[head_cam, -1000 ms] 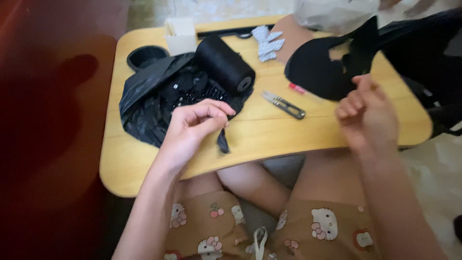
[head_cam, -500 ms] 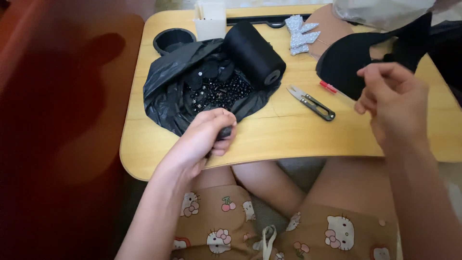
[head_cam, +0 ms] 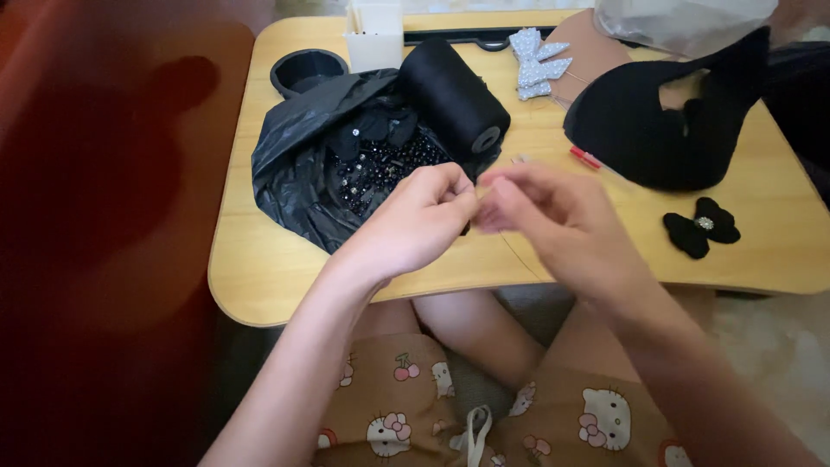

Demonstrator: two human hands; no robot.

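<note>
Since half a second ago we see both hands drawn together over the front of the lap table (head_cam: pixel 259 285): the right hand (head_cam: pixel 553 216), which was raised off to the right, has swung in to meet the left hand (head_cam: pixel 419 220), which has lifted off the table edge. Both are pinched, fingertips nearly touching each other, thumb against forefinger on each; a thin thread (head_cam: pixel 519 259) seems to trail down from them across the wood, but whatever small thing they pinch is too blurred for us to tell. Just behind the left hand lies an opened black plastic bag (head_cam: pixel 294 164) with dark beads (head_cam: pixel 385 169) and small black pieces spread in it, and a big spool of black thread (head_cam: pixel 454 95) lying on its far edge. Farther right stands a black high-heeled shoe (head_cam: pixel 657 130), with a small black bow (head_cam: pixel 702 227) on the table near it. At the back sit a sparkly silver bow (head_cam: pixel 538 62), a round black cup holder (head_cam: pixel 307 69) and a white box (head_cam: pixel 373 30).
</note>
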